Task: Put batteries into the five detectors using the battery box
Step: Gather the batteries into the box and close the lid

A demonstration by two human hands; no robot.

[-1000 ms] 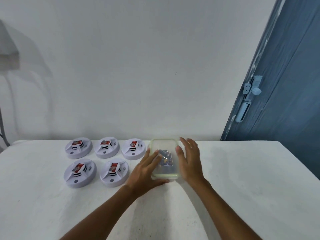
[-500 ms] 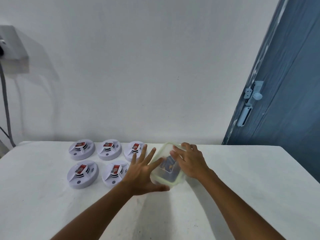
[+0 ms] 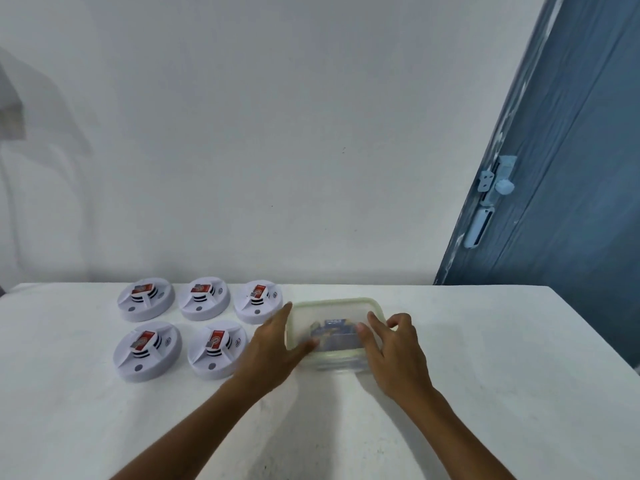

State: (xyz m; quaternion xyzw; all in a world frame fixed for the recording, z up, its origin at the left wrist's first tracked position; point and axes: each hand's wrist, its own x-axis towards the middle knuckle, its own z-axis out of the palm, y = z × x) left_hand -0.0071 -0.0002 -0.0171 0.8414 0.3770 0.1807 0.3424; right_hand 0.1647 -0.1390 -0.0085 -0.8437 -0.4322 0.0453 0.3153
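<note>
Five round white detectors lie on the white table (image 3: 485, 375) in two rows: three at the back (image 3: 145, 301) (image 3: 204, 299) (image 3: 258, 303) and two in front (image 3: 147, 353) (image 3: 216, 351). Each shows a red battery on top. Right of them sits the battery box (image 3: 334, 308), clear plastic with a pale green lid rim and blue batteries blurred inside. My left hand (image 3: 270, 351) grips its left side, thumb at the front edge. My right hand (image 3: 394, 355) holds its right side, fingers on the lid.
A plain white wall rises behind the table. A blue door (image 3: 571, 202) with a pale latch (image 3: 495, 181) stands at the right, beyond the table's right edge. The front detectors lie close to my left wrist.
The box was lifted and tilted half a second ago; now it lies flat, turned so its long side runs left to right. Both hands stay on it.
</note>
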